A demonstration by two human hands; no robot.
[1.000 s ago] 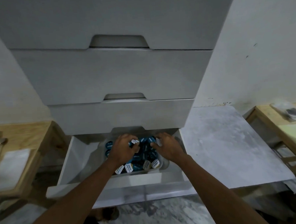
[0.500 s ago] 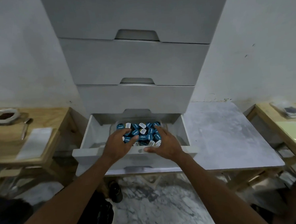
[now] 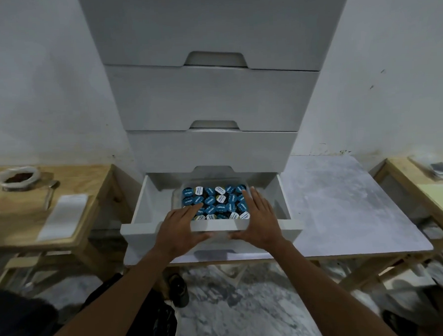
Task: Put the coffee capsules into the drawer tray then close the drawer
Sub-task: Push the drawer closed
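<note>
The bottom drawer [image 3: 139, 227] of a white drawer unit stands pulled out. Inside it a clear tray [image 3: 175, 196] holds several blue and white coffee capsules [image 3: 214, 200], packed lids up. My left hand [image 3: 181, 227] lies flat over the drawer's front edge, its fingertips touching the nearest capsules. My right hand [image 3: 259, 219] mirrors it at the tray's right side, fingers spread. Neither hand holds anything; both thumbs rest against the drawer front.
The drawer unit [image 3: 211, 99] sits on a grey marble-look table [image 3: 340, 205]. A wooden table [image 3: 20, 211] to the left carries a bowl [image 3: 17, 177], a spoon [image 3: 50, 193] and a white paper. Another wooden table [image 3: 427, 190] stands at the right. Dark shoes lie on the floor.
Both hands have drawn back from inside the tray to the drawer's front edge and flattened out. My head has pulled back, so the drawer looks smaller and more of the unit shows.
</note>
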